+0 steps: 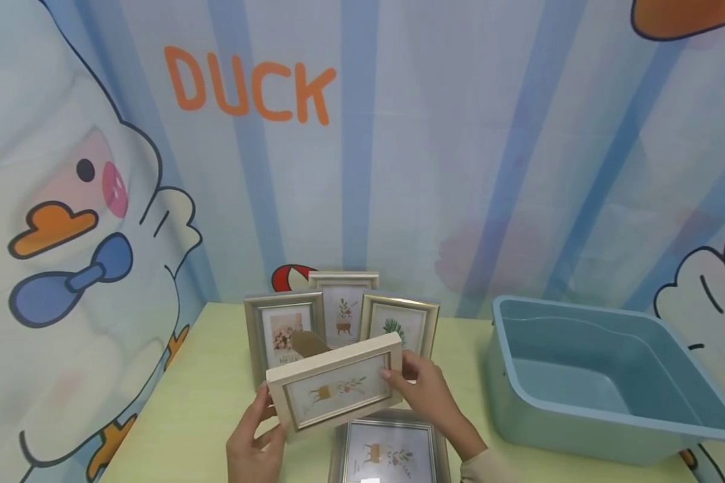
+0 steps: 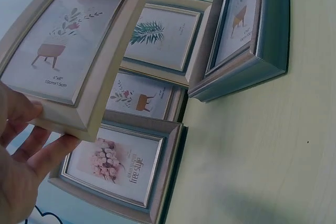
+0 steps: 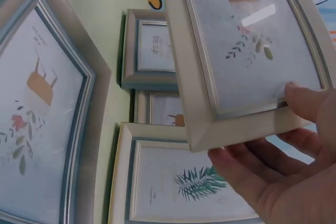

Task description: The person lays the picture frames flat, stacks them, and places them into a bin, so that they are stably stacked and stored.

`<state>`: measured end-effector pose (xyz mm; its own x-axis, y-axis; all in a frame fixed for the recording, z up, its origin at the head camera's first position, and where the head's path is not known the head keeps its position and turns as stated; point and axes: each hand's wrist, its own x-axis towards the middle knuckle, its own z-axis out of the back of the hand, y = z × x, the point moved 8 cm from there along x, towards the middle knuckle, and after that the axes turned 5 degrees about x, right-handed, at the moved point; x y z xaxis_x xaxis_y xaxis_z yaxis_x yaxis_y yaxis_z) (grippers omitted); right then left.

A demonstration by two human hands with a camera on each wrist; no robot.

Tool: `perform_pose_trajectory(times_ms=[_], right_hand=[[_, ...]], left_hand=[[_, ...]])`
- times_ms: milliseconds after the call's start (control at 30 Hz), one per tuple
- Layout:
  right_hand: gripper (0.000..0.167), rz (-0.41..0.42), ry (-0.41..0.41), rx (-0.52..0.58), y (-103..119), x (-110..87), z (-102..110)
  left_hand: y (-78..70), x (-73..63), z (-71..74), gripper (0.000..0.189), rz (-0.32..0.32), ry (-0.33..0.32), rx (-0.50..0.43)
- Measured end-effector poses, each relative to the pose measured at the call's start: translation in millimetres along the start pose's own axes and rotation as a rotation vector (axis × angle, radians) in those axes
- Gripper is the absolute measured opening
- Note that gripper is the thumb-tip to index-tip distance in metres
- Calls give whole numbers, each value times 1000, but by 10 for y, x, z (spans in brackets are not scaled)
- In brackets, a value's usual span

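Observation:
Both hands hold a cream picture frame (image 1: pixel 338 424) sideways above the table, its face towards me. Inside is a print of a potted plant on legs, and a brown stand flap (image 1: pixel 309 344) sticks out behind. My left hand (image 1: pixel 256 439) grips one short end, thumb on the front, as the left wrist view shows. At the other short end, my right hand (image 1: pixel 429 389) pinches the border (image 3: pixel 202 135) between thumb and fingers. Beneath them is a silver-beige frame (image 1: pixel 441 449) with a similar print, partly out of view.
Behind stand a flower-print frame (image 1: pixel 254 329), a plant-print frame (image 1: pixel 344 276) and a green-leaf frame (image 1: pixel 433 322), close together and partly overlapped. A blue-green plastic tub (image 1: pixel 586 416) stands at the right on the pale yellow table (image 1: pixel 175 402). A duck-printed cloth (image 1: pixel 411 147) hangs at the back.

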<state>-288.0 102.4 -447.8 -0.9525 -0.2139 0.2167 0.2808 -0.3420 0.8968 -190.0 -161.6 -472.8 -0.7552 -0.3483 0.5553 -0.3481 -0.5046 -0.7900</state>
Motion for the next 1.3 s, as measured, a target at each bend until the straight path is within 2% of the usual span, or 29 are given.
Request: perform_pose_trajectory(times_ms=[267, 367, 533, 700, 900, 1033, 1133, 1300], right_hand=[[36, -79, 215, 106, -13, 8, 22], [36, -75, 266, 106, -20, 17, 54], [35, -55, 290, 94, -63, -36, 100], [34, -16, 234, 85, -120, -147, 155], [27, -17, 79, 23, -229, -284, 193], [22, 31, 7, 40, -259, -367, 190], [20, 79, -23, 38, -254, -426, 191], [23, 131, -23, 41, -247, -518, 186]], left_hand=[[-99, -27, -22, 85, -208, 4, 75], [-114, -32, -49, 89, -254, 18, 89], [-110, -5, -83, 84, -272, 28, 61], [-137, 60, -96, 65, -311, 47, 18], [-189, 207, -137, 58, -298, 157, -59], [-252, 304, -163, 62, -320, 265, -112], [-269, 377, -181, 76, -307, 365, -109], [-250, 489, -243, 112, -205, 569, -36]])
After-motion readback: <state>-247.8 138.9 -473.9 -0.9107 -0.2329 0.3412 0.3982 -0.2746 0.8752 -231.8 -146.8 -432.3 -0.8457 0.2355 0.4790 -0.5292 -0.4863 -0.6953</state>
